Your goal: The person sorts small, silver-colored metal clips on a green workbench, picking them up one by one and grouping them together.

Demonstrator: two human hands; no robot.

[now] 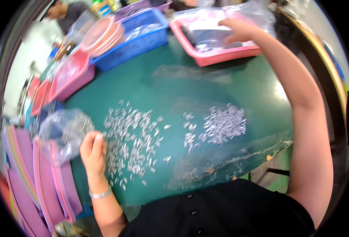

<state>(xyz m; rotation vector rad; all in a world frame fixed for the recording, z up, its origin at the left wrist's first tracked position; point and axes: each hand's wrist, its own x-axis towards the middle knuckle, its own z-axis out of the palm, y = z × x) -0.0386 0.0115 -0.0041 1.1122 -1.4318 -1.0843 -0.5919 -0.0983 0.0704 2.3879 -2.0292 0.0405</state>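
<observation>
- the left hand (92, 152) curls its fingers beside a clear plastic bag (65, 134); whether they grip anything, i cannot tell.
- near it, small glossy, pale pieces (133, 156) lie loosely scattered on the green tabletop (198, 89), seemingly ungathered.
- further right, a denser, greyer heap (226, 124) of similar pieces looks already gathered.
- the right hand (239, 31), fingers parted, reaches over a pink tray (218, 59); contact is unclear.
</observation>
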